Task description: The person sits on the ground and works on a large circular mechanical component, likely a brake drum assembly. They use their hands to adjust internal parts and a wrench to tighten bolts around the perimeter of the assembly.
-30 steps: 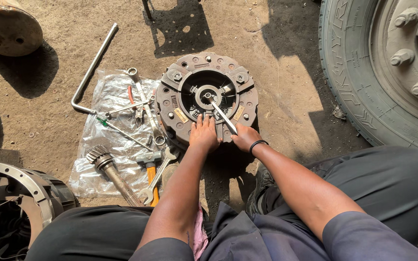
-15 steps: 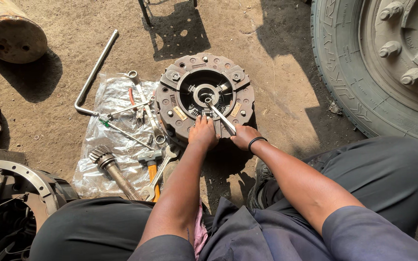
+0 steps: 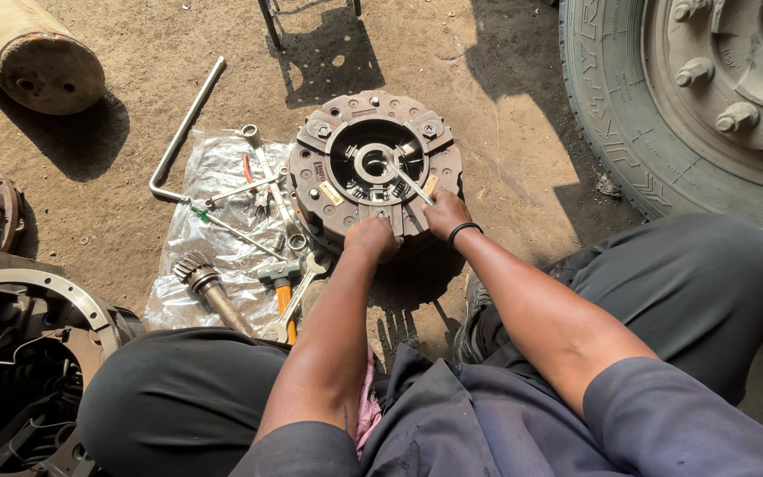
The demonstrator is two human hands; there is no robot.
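a round clutch cover (image 3: 373,168) is laid on the dirt floor, just right of the plastic sheet of tools (image 3: 231,230). its near rim is pressed by the clenched left hand (image 3: 373,237); a metal lever (image 3: 412,184) into its centre is gripped by the right hand (image 3: 446,214). the bolts look seated, so the work is judged midway.

Seated on dirt ground, clutch pressure plate (image 3: 373,168) lying flat ahead. Left hand (image 3: 373,238) closed in a fist on the plate's near rim; right hand (image 3: 446,215) gripping a slim metal tool (image 3: 410,181) angled into the centre hub. Left of plate — plastic sheet (image 3: 222,238) with spanners, hammer (image 3: 280,283), splined shaft (image 3: 205,287). L-shaped wheel wrench (image 3: 183,132) beyond. Truck tyre (image 3: 629,124) at right.
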